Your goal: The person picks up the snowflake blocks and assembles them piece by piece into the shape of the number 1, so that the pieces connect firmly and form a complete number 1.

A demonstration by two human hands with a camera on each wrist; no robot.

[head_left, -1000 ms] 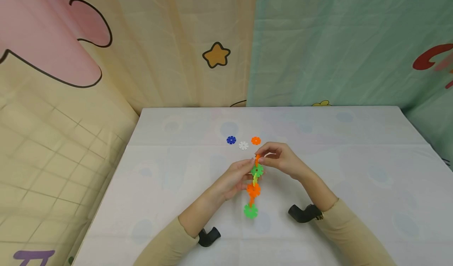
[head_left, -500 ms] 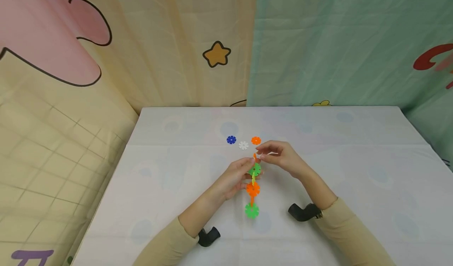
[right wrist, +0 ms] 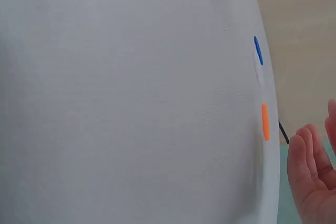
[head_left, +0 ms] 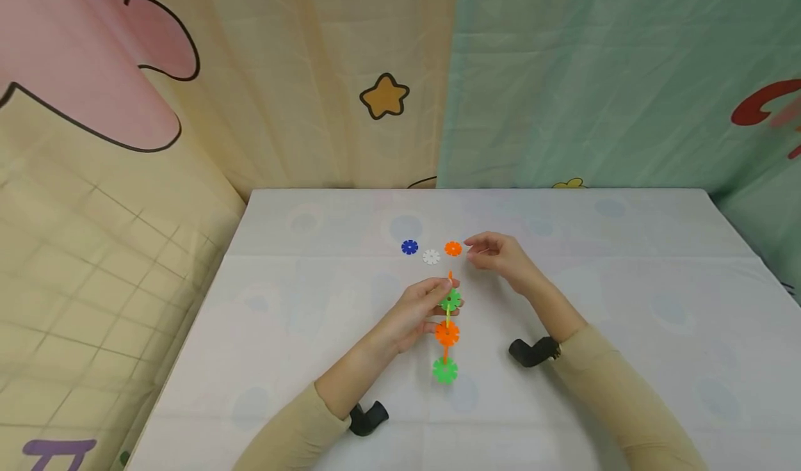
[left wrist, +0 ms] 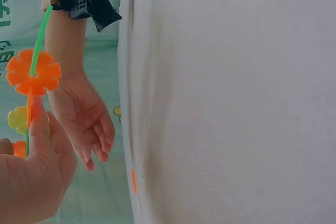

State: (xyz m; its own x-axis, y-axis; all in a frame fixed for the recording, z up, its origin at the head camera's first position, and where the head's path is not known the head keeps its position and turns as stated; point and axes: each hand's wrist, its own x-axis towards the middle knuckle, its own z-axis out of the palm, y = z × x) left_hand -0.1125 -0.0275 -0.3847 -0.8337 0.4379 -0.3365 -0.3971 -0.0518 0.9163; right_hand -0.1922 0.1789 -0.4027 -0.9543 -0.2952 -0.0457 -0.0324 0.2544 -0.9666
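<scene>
My left hand [head_left: 414, 314] pinches the upper part of a chain of slotted flower-shaped plastic discs [head_left: 447, 334]. The chain hangs toward me, its orange, green and yellow-green discs slotted together, with a green disc [head_left: 445, 371] at the near end. In the left wrist view, an orange disc [left wrist: 47, 76] of the chain shows above the fingers. My right hand [head_left: 505, 259], fingers relaxed and holding nothing, is just right of a loose orange disc [head_left: 453, 248]. That same orange disc [right wrist: 265, 123] appears edge-on in the right wrist view, apart from the hand [right wrist: 312, 182].
Left of the orange disc lie a white disc [head_left: 431, 257] and a blue disc [head_left: 409, 247]. A white cloth covers the table [head_left: 313, 276]. Black wrist devices [head_left: 369, 419] sit by both sleeves. Printed curtains [head_left: 300, 95] hang behind the table.
My right hand has let go of the chain's top orange disc and moved away and to the right, toward the loose orange disc. The left hand keeps the chain nearly still.
</scene>
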